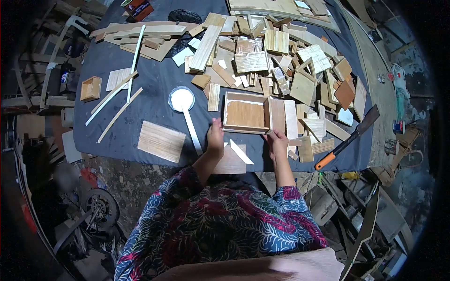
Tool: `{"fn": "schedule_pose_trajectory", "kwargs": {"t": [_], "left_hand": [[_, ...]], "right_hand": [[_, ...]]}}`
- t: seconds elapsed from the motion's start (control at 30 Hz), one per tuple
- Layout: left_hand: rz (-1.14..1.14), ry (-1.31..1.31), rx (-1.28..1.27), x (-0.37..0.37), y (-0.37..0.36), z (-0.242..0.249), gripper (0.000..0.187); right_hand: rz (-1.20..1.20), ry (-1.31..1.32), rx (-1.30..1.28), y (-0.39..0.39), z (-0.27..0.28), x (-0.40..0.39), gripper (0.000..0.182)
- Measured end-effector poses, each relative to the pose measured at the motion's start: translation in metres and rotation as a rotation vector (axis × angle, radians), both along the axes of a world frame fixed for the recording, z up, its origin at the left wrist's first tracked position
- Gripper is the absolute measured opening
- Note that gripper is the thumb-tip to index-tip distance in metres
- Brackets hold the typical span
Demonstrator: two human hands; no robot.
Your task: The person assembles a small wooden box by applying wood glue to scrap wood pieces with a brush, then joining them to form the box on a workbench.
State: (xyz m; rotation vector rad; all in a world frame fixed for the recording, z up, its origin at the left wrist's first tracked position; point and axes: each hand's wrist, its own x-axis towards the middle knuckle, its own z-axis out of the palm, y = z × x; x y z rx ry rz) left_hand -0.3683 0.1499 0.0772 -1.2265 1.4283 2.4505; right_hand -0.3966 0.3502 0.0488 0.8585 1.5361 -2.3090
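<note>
A shallow rectangular wooden box (246, 131) lies in front of me, open side up, with white smears along the inner edges of its floor. My left hand (215, 138) is at the box's lower left corner, fingers upright against its side. At the lower right corner, my right hand (278, 144) pinches the frame between thumb and fingers. A round tub of white paste (182, 99) stands left of the box, with a long white strip (192, 131) reaching from it towards my left wrist. Between my forearms lies a thin board (227, 164) with white pointed pieces on it.
Offcuts of wood (276, 61) are heaped behind and right of the box. A saw-like tool with an orange handle (326, 161) lies at the right edge. Left are a small wooden box (91, 89), thin strips (119, 114) and a flat panel (161, 141).
</note>
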Motion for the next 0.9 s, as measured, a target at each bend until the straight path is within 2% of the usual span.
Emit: {"fn": "schedule_pose_trajectory", "kwargs": {"t": [0.07, 0.13, 0.17, 0.23, 0.27, 0.33, 0.37, 0.43, 0.5, 0.57, 0.63, 0.73, 0.77, 0.8, 0.83, 0.9], "left_hand": [[0.012, 0.044, -0.007, -0.004, 0.002, -0.007, 0.065], [0.073, 0.108, -0.082, -0.010, 0.005, -0.014, 0.054], [0.060, 0.125, -0.224, -0.010, 0.004, -0.035, 0.050], [0.051, 0.132, -0.251, -0.012, 0.003, -0.040, 0.049], [0.041, 0.136, -0.277, -0.013, 0.002, -0.042, 0.048], [-0.012, 0.170, -0.320, -0.010, -0.006, -0.068, 0.048], [-0.067, 0.204, -0.362, -0.010, -0.008, -0.065, 0.048], [-0.024, 0.146, -0.362, -0.009, -0.002, -0.061, 0.048], [0.015, 0.090, -0.362, -0.009, 0.002, -0.042, 0.048], [-0.059, 0.165, -0.347, -0.007, 0.005, -0.030, 0.046], [-0.112, 0.163, -0.305, -0.001, -0.001, -0.064, 0.045], [-0.316, 0.240, -0.292, 0.016, -0.018, -0.086, 0.041], [-0.374, 0.263, -0.607, 0.027, -0.019, -0.102, 0.040], [-0.424, 0.293, -0.923, 0.025, -0.016, -0.096, 0.039], [-0.453, 0.303, -0.919, 0.021, -0.016, -0.089, 0.039], [-0.218, -0.037, -0.066, 0.002, -0.009, -0.018, 0.037]], "right_hand": [[-0.002, 0.016, 0.009, -0.005, 0.001, -0.005, 0.023], [-0.063, 0.047, 0.009, -0.009, 0.002, -0.011, 0.021], [-0.062, 0.047, 0.008, -0.008, -0.003, -0.012, 0.021], [0.120, 0.070, 0.223, -0.006, -0.018, -0.013, 0.018], [0.120, 0.070, 0.223, -0.005, -0.020, -0.013, 0.018], [0.157, 0.106, 0.583, -0.006, -0.022, -0.012, 0.016], [0.157, 0.103, 0.582, -0.005, -0.022, -0.013, 0.016], [0.265, 0.176, 0.766, -0.002, -0.019, -0.014, 0.015], [0.245, 0.166, 0.790, 0.000, -0.016, -0.016, 0.015], [0.217, 0.150, 0.813, 0.004, -0.019, -0.018, 0.015], [0.184, 0.115, 0.642, 0.013, -0.028, -0.019, 0.017], [0.194, 0.148, 0.686, 0.019, -0.029, -0.008, 0.020], [0.206, 0.157, 0.698, 0.019, -0.028, -0.003, 0.022], [0.221, 0.170, 0.781, 0.015, -0.021, 0.003, 0.019], [0.211, 0.152, 0.739, 0.011, -0.013, 0.008, 0.017], [0.211, 0.164, 0.736, 0.004, -0.003, 0.014, 0.016]]}}
